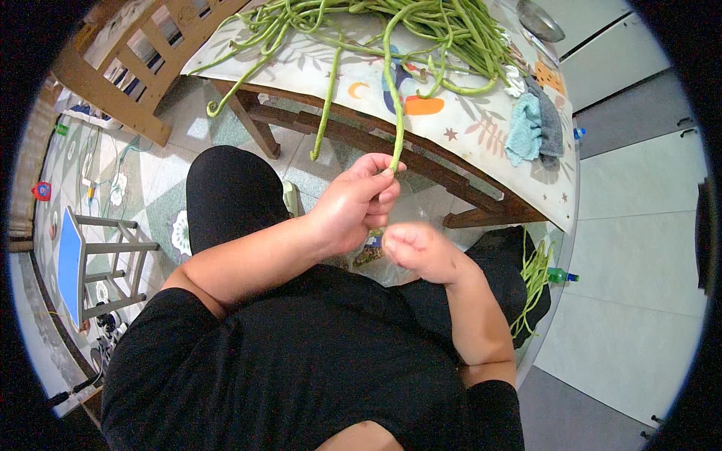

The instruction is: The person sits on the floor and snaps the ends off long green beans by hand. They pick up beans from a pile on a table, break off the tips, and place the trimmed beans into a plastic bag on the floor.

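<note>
My left hand (347, 204) pinches the lower end of a long green bean (389, 71) between thumb and fingers. From there the bean runs up over the table's edge to a large tangled pile of long beans (462, 39) at the far side. Just right of and below it, my right hand (418, 249) is closed, its fingers curled in; whatever they may hold is hidden. Two more bean ends (325, 120) dangle over the near edge of the table, left of my left hand.
The table (481, 154) has a patterned cloth; blue and grey rags (524, 129) lie at its right, a metal bowl (540, 21) at the far right. More beans (532, 282) lie by my right knee near a green bottle (562, 276). A blue-topped stool (70, 263) stands left.
</note>
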### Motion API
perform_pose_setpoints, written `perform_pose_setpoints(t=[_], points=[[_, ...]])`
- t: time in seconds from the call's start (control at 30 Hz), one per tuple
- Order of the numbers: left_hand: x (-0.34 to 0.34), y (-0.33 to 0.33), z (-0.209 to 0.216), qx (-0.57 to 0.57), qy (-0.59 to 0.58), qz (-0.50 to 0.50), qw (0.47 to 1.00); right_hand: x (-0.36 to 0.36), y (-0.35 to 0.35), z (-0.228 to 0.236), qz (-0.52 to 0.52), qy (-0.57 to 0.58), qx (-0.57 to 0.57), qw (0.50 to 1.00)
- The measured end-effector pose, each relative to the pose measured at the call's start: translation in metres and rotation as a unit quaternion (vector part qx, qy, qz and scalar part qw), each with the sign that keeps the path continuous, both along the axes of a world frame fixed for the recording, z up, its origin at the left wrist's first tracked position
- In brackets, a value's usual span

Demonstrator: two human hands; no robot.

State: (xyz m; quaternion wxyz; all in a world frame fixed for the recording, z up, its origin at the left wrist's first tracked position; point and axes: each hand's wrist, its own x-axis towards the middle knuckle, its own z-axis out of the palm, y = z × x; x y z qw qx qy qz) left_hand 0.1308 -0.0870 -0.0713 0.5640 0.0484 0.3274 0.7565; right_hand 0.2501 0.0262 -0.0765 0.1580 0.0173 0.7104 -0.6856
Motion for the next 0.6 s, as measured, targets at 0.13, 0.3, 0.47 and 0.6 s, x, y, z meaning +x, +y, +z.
perform_pose_setpoints(t=[0.13,0.3,0.47,0.6], points=[[-0.004,-0.002,-0.004,-0.039,0.048,0.023,0.998,0.0,0.005,0.016,0.08,0.078,0.151,0.982],[0.013,-0.01,0.001,-0.006,0.096,-0.021,0.995,-0.001,0.022,0.001,0.044,-0.056,0.423,0.903],[0.033,-0.017,-0.025,0.027,0.248,-0.179,0.952,0.003,0.044,-0.036,-0.2,-0.051,0.08,0.975],[0.04,-0.019,-0.05,0.011,0.367,-0.364,0.856,-0.01,0.025,0.005,-0.272,0.027,-0.246,0.93]])
